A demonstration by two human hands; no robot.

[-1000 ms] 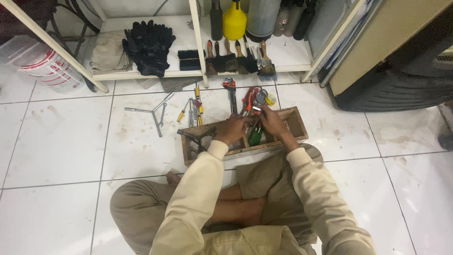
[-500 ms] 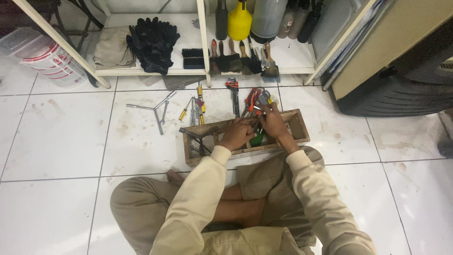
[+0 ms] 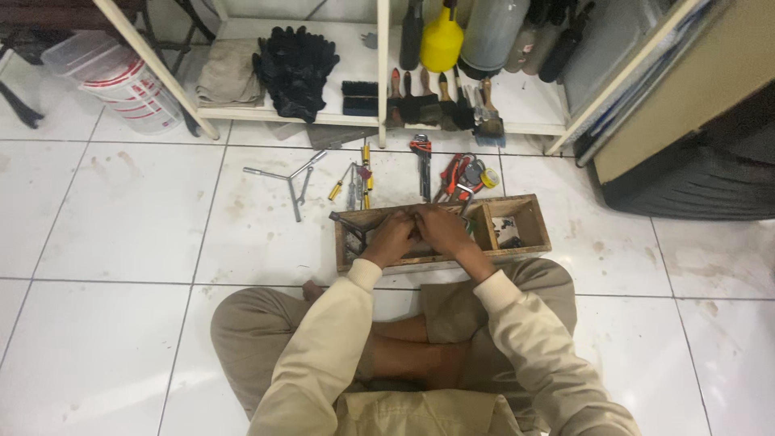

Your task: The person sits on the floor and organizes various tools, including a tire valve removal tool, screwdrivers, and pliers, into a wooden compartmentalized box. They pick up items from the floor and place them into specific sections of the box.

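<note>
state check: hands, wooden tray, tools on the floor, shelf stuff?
left hand: inside the tray, grip hidden
right hand: inside the tray beside the left, grip hidden
wooden tool tray: on the floor, open-topped, small bits in right compartment
three-way wrench: flat on tile
screwdrivers: loose on tile
yellow bottle: upright on shelf
black gloves: piled on shelf
brushes: laid on shelf

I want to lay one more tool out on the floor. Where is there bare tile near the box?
Bare tile lies left of the wooden box, below the three-way wrench, and right of the box toward the black tyre. The strip between box and shelf is crowded with screwdrivers and pliers. Both hands fill the box's big compartment.
</note>
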